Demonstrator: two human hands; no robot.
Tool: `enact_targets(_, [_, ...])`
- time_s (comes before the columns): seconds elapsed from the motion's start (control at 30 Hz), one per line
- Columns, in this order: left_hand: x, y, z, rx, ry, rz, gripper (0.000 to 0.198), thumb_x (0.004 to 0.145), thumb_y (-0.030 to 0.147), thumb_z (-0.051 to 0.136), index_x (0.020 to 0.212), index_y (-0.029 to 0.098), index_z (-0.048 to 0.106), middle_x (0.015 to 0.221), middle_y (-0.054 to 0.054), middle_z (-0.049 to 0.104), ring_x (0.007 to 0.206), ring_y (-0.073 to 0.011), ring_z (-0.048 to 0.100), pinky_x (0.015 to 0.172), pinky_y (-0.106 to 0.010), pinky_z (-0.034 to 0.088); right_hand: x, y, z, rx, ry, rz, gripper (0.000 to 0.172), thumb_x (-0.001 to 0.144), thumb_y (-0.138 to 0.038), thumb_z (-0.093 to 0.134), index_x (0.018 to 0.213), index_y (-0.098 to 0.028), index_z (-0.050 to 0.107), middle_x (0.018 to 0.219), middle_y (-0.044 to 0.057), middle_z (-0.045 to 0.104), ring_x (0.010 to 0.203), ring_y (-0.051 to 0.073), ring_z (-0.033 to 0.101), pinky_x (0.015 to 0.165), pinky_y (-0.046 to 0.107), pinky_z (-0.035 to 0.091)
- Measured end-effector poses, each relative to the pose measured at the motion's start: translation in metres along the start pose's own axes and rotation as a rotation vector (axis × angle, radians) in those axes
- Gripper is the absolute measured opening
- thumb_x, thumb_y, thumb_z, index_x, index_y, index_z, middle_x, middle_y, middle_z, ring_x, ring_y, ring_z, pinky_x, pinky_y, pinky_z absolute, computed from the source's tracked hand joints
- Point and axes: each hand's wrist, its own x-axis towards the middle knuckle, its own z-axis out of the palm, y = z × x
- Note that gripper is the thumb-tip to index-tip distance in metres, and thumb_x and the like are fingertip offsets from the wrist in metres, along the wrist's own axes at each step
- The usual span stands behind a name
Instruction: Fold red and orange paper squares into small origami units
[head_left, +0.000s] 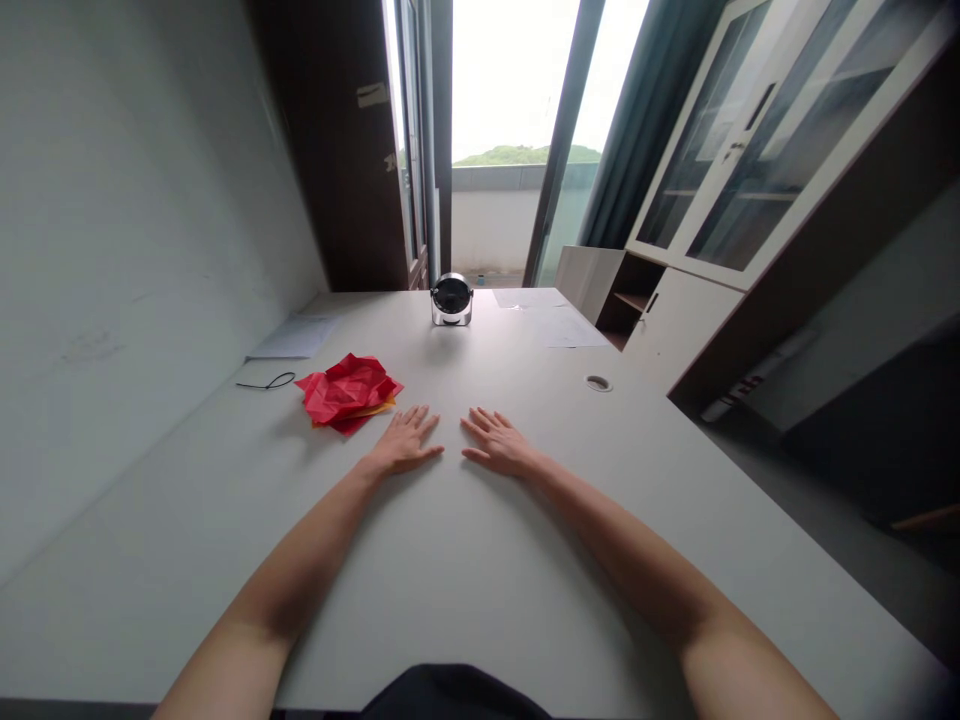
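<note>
My left hand (407,440) lies palm down on the white table (450,560), its fingers spread and holding nothing. Just to its left sits a pile of crumpled red paper sheets (349,388), with an orange-yellow sheet (375,409) peeking out underneath; hand and pile look very close, and I cannot tell whether they touch. Opposite, my right hand (496,443) rests flat on the tabletop with fingers apart, also holding nothing. A narrow gap of bare table separates the two hands.
A round black device on a metal stand (451,298) is at the table's far side. A thin black cord (267,382) and white papers (294,336) lie at left. More papers (566,327) lie far right, near a round cable hole (598,383). A white cabinet (682,320) stands beyond the right edge.
</note>
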Motion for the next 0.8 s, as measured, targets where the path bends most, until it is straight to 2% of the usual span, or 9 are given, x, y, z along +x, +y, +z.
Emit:
enact_targets(0.23, [0.0015, -0.0016, 0.0023, 0.006, -0.032, 0.005, 0.082, 0.088, 0.074, 0.039, 0.156, 0.03, 0.026, 0.165, -0.009, 0.016, 0.152, -0.0332, 0.013, 0.121, -0.055, 0.008, 0.0017, -0.0005, -0.0008, 0.02, -0.05, 0.007, 0.085, 0.091, -0.078, 0.034, 0.157, -0.026, 0.027, 0.163, 0.009, 0.016, 0.151, 0.032, 0.012, 0.123, 0.052, 0.009])
enact_targets(0.8, [-0.0016, 0.0022, -0.0004, -0.029, 0.019, 0.002, 0.078, 0.088, 0.072, 0.045, 0.153, 0.031, 0.033, 0.164, -0.009, 0.022, 0.151, -0.0314, 0.017, 0.121, -0.053, 0.01, 0.0013, -0.0044, -0.0033, -0.038, -0.04, 0.014, 0.08, 0.092, -0.075, 0.035, 0.156, -0.026, 0.032, 0.163, 0.01, 0.02, 0.151, 0.031, 0.016, 0.122, 0.052, 0.014])
